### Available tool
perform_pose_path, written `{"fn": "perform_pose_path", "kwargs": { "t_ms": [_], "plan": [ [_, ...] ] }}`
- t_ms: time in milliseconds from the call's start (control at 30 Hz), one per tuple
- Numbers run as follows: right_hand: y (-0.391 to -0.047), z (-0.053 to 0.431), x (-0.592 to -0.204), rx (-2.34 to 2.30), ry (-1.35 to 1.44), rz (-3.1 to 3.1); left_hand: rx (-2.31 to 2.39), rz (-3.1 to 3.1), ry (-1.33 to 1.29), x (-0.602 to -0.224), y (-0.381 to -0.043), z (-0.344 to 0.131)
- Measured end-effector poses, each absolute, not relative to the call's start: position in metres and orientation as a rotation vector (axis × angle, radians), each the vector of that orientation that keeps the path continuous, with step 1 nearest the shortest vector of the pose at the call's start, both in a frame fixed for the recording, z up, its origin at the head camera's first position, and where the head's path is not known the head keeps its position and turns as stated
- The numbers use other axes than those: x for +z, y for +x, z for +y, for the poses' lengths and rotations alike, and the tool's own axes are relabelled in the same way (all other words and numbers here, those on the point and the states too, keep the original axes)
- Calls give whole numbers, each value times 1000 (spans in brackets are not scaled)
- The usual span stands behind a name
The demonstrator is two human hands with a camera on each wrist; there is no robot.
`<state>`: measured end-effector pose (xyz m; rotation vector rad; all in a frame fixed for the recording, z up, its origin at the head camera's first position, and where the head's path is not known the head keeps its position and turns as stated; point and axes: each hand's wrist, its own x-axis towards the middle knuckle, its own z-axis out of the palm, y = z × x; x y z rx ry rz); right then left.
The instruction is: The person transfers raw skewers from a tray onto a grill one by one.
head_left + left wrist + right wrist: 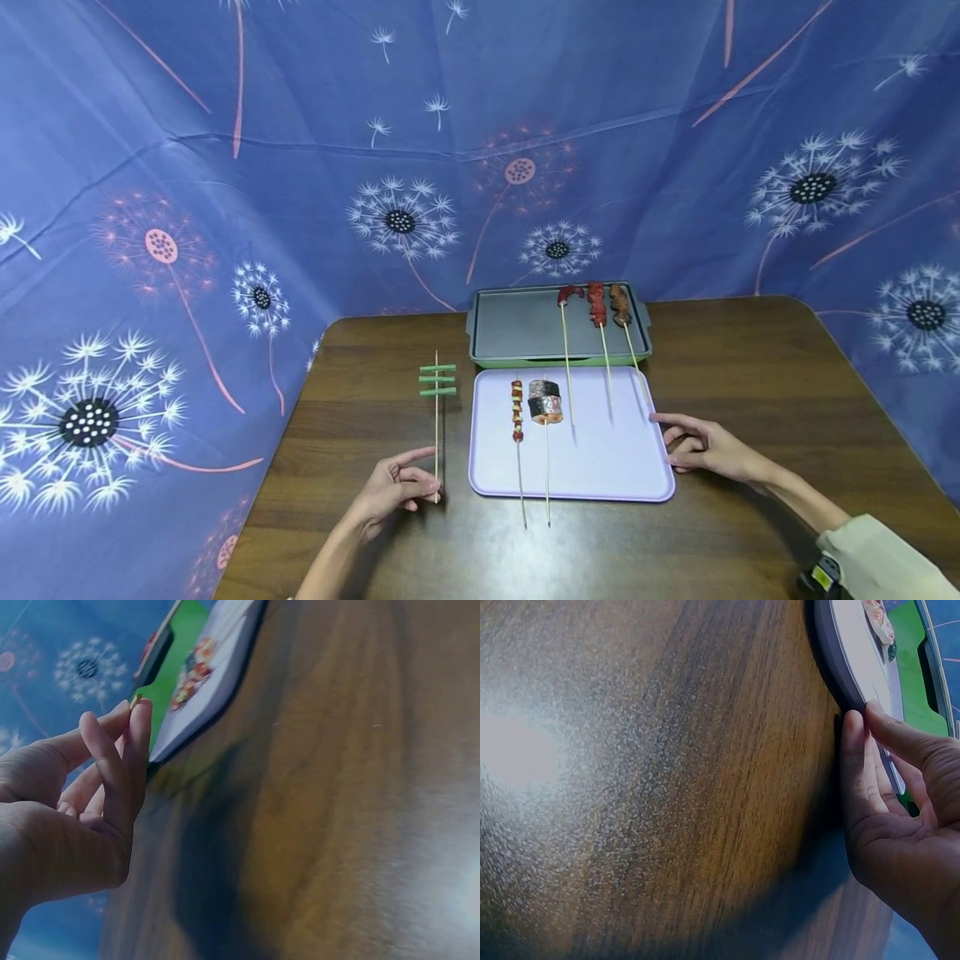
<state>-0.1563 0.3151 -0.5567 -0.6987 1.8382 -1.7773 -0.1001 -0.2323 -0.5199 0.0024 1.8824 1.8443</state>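
In the head view my left hand (393, 492) pinches the lower end of a bamboo skewer (437, 433) that carries several green stick-shaped pieces (437, 379). This skewer stands left of a pale lilac tray (600, 467), pointing away from me. In the left wrist view only the skewer's end shows between the thumb and fingertips. My right hand (708, 450) is at the tray's right edge. The right wrist view has its thumb and fingertips (853, 726) pinching the rim. On the tray lie a skewer of small red and white pieces (517, 408) and one with thick dark-skinned chunks (545, 402).
Behind the tray stands a grey grill plate (517, 325) with a green base. Three skewers rest on its right half: a dark red curled piece (570, 293), red meat (597, 304) and brown meat (620, 305). Their sticks reach over the tray. A blue dandelion-print cloth (300, 208) hangs behind the wooden table (360, 375).
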Motion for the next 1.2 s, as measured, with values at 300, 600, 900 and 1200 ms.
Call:
{"fn": "perform_pose_path", "kwargs": {
  "t_ms": [300,600,900,1200],
  "plan": [
    [-157,315,-554,-1760,-630,1839,1862,1884,-25,-511,-114,-230],
    [-157,314,-555,-1771,-620,1824,1851,1883,-25,-506,-130,-219],
    [-155,314,-553,-1733,-608,1879,1836,1885,27,-495,-157,-203],
    [-153,314,-551,-1763,-572,1862,1813,1902,-8,-483,-189,-185]
  ]
}}
